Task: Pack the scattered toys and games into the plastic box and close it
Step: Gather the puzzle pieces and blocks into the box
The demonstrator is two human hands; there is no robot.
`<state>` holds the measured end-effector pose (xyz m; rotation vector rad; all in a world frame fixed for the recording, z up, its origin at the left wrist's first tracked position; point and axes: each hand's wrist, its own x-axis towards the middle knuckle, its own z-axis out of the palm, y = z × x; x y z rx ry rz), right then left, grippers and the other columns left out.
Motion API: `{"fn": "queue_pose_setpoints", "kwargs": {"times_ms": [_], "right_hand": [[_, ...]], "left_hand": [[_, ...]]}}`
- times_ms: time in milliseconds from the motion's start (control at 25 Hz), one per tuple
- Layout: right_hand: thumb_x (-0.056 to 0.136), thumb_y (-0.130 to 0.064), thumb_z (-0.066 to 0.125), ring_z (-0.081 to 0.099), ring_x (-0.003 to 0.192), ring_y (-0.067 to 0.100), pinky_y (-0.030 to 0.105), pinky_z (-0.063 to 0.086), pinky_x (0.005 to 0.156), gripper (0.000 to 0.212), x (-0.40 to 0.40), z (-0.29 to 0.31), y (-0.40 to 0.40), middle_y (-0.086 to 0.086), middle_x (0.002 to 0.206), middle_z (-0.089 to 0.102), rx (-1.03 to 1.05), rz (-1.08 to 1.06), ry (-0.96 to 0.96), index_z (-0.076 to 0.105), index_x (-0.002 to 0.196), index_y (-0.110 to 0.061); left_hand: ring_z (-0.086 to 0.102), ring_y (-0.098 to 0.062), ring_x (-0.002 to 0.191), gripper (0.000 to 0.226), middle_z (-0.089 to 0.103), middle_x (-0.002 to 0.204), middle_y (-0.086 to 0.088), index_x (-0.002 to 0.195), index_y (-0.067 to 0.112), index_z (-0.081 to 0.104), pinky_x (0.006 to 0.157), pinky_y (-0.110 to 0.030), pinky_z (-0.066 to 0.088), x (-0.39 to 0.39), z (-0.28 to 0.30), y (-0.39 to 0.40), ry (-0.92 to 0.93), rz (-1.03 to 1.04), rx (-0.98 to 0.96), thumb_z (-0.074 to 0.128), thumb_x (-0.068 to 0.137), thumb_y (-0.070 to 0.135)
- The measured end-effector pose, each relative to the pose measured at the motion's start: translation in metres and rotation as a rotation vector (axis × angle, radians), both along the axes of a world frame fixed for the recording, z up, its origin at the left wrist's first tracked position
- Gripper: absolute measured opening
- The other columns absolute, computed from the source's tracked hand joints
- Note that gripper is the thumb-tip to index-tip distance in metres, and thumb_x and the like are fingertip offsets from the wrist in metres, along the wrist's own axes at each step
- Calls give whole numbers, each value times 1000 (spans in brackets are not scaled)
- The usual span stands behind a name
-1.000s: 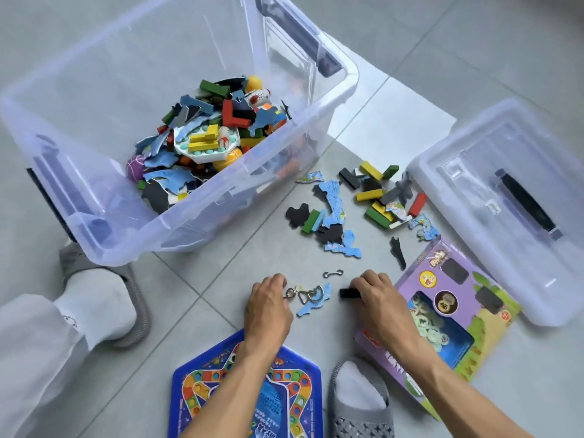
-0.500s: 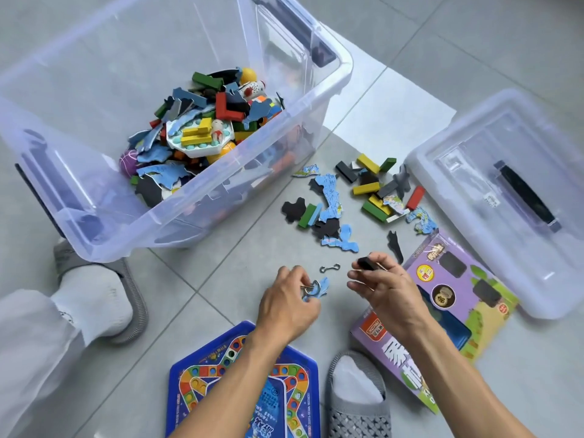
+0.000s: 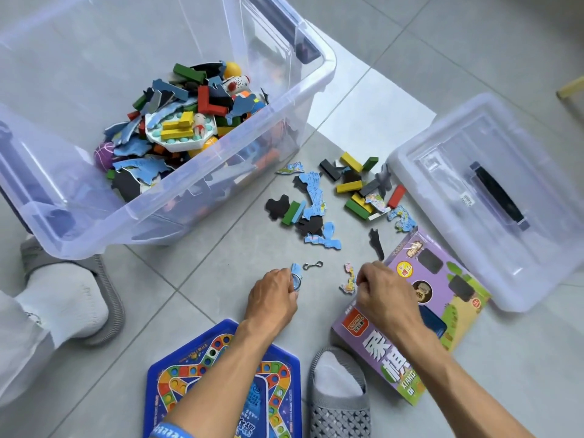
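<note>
The clear plastic box (image 3: 311,86) stands at the upper left, partly filled with blocks and puzzle pieces. Its lid (image 3: 493,197) lies on the floor at the right. Scattered wooden blocks (image 3: 350,184) and blue puzzle pieces (image 3: 316,197) lie between them. My left hand (image 3: 273,295) grips a blue puzzle piece (image 3: 296,276) together with small metal rings. A loose metal hook (image 3: 313,264) lies just beyond it. My right hand (image 3: 384,292) is curled, pinching a pale puzzle piece (image 3: 348,279) at the floor; whether it still holds the black piece is hidden.
A purple game box (image 3: 436,298) lies under my right wrist. A blue hexagonal board game (image 3: 177,380) sits at the bottom, beneath my left forearm. Grey slippers (image 3: 339,406) with white socks show at the bottom centre and far left. The floor is grey tile.
Both hands lifted with small pieces, then came back down. The left now holds a blue piece with the rings; the right has moved onto a pale piece beside the purple box.
</note>
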<state>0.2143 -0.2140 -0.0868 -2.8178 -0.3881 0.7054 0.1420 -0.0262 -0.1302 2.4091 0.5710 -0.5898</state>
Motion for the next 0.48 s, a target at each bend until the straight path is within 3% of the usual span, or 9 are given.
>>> {"fn": "queue_pose_setpoints", "kwargs": {"times_ms": [80,160,240,400,480], "right_hand": [[92,-35,47,64,74,29,34,44,55,21,-10,-11,14,3,95,57,-216,86,-38,53,96,-15],[92,-36,48,65,82,31,36,39,59,24,-15,-19,24,6,101,56,-261,21,24,51,101,-14],[90,-28,49,63,85,35,37,38,62,17,-14,-25,28,8,102,57,-201,-128,74,48,98,-13],[85,-18,48,58,73,36,39,41,59,9,-7,-27,26,11,82,63,-112,-96,67,41,82,-14],[87,-19,54,58,72,30,39,45,61,10,2,-21,21,4,77,62,66,-183,154,46,82,-18]], "left_hand": [[63,-27,87,20,67,95,-5,91,20,47,71,-32,44,1,-1,1,-34,31,-12,65,84,23],[63,-28,87,28,66,96,-6,103,19,44,68,-31,43,3,0,1,-35,49,-6,62,81,20],[62,-30,86,31,65,98,-7,105,18,42,67,-31,41,8,1,-1,-11,58,11,58,80,19],[61,-34,93,22,64,103,-12,103,11,50,75,-37,46,15,0,-5,71,55,50,54,87,25],[60,-34,87,16,64,92,-11,90,12,53,71,-36,44,19,4,-2,87,78,2,52,86,27]]}}
